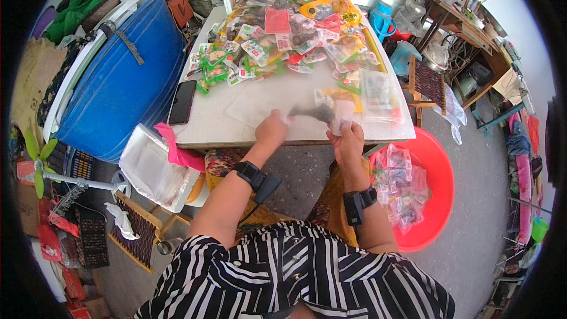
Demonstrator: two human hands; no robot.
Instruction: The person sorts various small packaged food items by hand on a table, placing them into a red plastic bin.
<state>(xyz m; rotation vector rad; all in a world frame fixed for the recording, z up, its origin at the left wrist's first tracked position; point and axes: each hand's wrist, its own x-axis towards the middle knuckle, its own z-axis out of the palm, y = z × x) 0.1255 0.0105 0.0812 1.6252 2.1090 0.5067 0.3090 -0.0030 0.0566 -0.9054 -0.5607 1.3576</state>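
Over the table's front edge, my right hand (347, 139) pinches a small white-and-clear packet (343, 114). A dark blurred piece (313, 113), perhaps a packaged snack, stretches from that packet towards my left hand (271, 130). My left hand is curled, and blur hides whether anything is between its fingers. Beside it a clear plastic bag or sheet (243, 108) lies flat on the white table (208, 117). Just beyond my right hand is a yellow-edged packet (328, 97), with a stack of clear plastic bags (380, 93) to its right.
Many small snack packets (266, 48) are heaped across the table's far half. A black phone (182, 103) lies at the left edge. Below right, a red basin (438, 212) holds filled packets. A foam box (150, 164) and a large blue tub (128, 84) stand left.
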